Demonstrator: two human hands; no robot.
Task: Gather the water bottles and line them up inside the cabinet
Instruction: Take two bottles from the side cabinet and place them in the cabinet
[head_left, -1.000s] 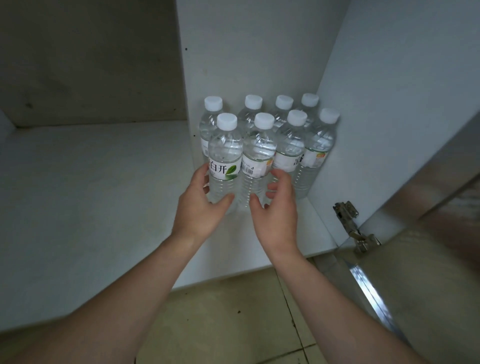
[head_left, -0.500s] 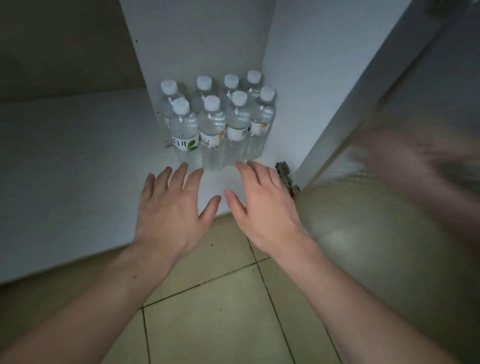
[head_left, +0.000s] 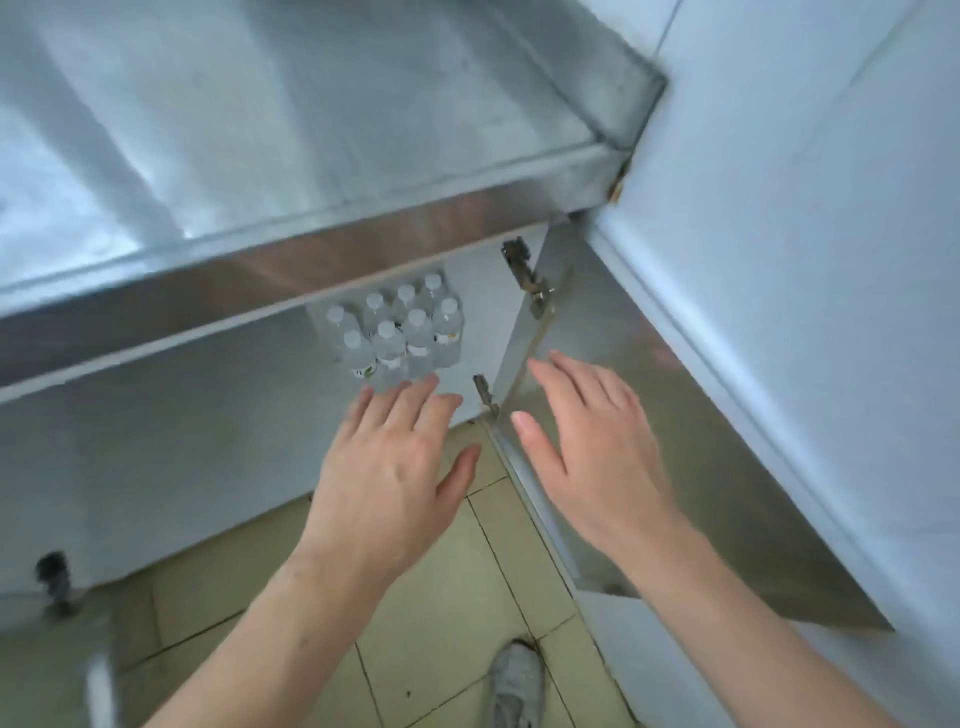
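Counter top (head_left: 270, 124): steel slab filling the frame from 9 to 1 o'clock; absent from the view a second ago, so viewpoint risen and pulled back from the cabinet.

Wall (head_left: 810, 218): pale, running from 1 down to 5 o'clock.

Cabinet (head_left: 156, 447): white inside, open, below the counter edge; floor of it bare at 9 o'clock.

Cabinet door (head_left: 670, 457): steel, swung open at 3 to 4 o'clock, hung on two hinges at its inner edge.

Floor tiles (head_left: 431, 597): greenish, at 6 o'clock, with a grey shoe (head_left: 517, 680) near the bottom edge.

Left hand (head_left: 387, 473): just below centre, fingers straight and spread wide, holding nothing; a second ago wrapped round a front bottle, now withdrawn and clear of the pack.

Right hand (head_left: 597, 447): at 4 o'clock of centre, open and flat, empty, in front of the door's inner face; touching it or not, cannot tell.

Water bottles (head_left: 397, 332): eight, white-capped, upright, two rows of four, tight in the right rear corner of the cabinet just above centre; arrangement unchanged from a second ago.

Meaning for the task: bottles gathered and lined up, hands released, line-up judged finished; shutting the door the likely remaining move, right hand nearest for it.
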